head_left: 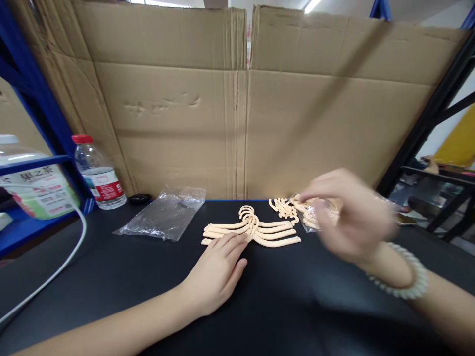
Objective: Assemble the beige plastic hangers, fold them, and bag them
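Several cream-coloured small hangers (276,243) lie overlapped in a row on the black table, their hooks gathered at the back. My left hand (222,267) rests on the left arms of the front ones, fingers stretched out and flat. Motion smears my right hand (349,212), which wears a beaded bracelet (417,272) on the wrist. It hovers by a loose heap of cream hanger pieces (285,208) and a clear bag (311,217) with more of them inside. Whether its fingertips grip a piece is too blurred to make out.
An empty-looking clear plastic bag (166,212) lies at the back left, near a black object (139,199) and a red-capped water bottle (100,173). A white cable (70,262) crosses the table's left side. Cardboard panels (178,133) wall off the back.
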`<state>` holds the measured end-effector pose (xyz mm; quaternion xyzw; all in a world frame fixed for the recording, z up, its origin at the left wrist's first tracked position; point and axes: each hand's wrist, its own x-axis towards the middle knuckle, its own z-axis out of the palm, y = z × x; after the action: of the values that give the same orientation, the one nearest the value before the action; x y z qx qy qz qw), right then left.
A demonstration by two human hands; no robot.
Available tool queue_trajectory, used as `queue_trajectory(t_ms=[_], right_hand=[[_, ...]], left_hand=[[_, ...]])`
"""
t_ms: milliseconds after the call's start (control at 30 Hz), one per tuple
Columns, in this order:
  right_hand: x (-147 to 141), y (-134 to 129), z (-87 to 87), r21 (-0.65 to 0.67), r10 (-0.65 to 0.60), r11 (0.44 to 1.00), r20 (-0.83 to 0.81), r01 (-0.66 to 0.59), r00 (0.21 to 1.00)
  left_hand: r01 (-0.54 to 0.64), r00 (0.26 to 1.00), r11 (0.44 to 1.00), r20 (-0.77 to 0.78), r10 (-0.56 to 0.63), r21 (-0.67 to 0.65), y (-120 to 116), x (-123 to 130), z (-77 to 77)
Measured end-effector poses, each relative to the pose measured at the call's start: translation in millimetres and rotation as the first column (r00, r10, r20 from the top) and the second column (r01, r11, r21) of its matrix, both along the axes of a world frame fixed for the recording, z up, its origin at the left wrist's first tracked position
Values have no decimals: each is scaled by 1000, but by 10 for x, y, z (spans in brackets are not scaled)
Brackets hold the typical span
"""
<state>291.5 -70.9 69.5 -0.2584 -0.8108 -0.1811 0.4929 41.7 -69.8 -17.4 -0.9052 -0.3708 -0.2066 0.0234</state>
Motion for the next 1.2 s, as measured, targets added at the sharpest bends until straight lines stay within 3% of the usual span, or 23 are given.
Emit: queue_trajectory(t_ms=[67,100,167,267,367,500,633,767,833,900,1067,1200], right_hand=[[-95,66,-246,-176,-60,980,197,95,979],[-133,100,-388,-292,-76,940,327,177,942],[-184,161,-644,-483,-43,804,534,347,844],[-212,223,-843,-612,36,665,599,428,800],[-224,282,-846,-646,48,630,586,431,809],[-246,381,-834,-646,36,639,567,417,823],[-268,436,-930,-610,-3,678,555,410,832],[-185,498,-941,-477,-72,816,476,326,877],[-30,582,-870,-361,-125,889,401,282,908],[206,701,-779,-279,-181,921,313,273,932],[782,987,-694,-255,-202,928,269,272,942],[849,1047,-786,-251,-233,908,363,335,902]], left_hand=[[-17,1000,1000,-15,16,-10,-7,14,14],[-26,999,1000,-25,25,-14,-10,20,23],[-40,998,999,-52,38,-25,-10,30,41],[-51,996,998,-81,47,-44,24,27,62],[-36,996,997,-88,30,-66,105,-3,69],[-5,997,997,-81,-2,-79,224,-52,58],[9,996,997,-86,-15,-73,282,-69,42],[-3,999,999,-54,1,-35,274,-77,25],[5,1000,1000,-25,-5,-3,261,-84,20],[9,1000,1000,-6,-9,17,251,-91,20],[-58,997,997,44,56,41,259,-102,13],[-72,996,997,60,70,26,269,-105,8]])
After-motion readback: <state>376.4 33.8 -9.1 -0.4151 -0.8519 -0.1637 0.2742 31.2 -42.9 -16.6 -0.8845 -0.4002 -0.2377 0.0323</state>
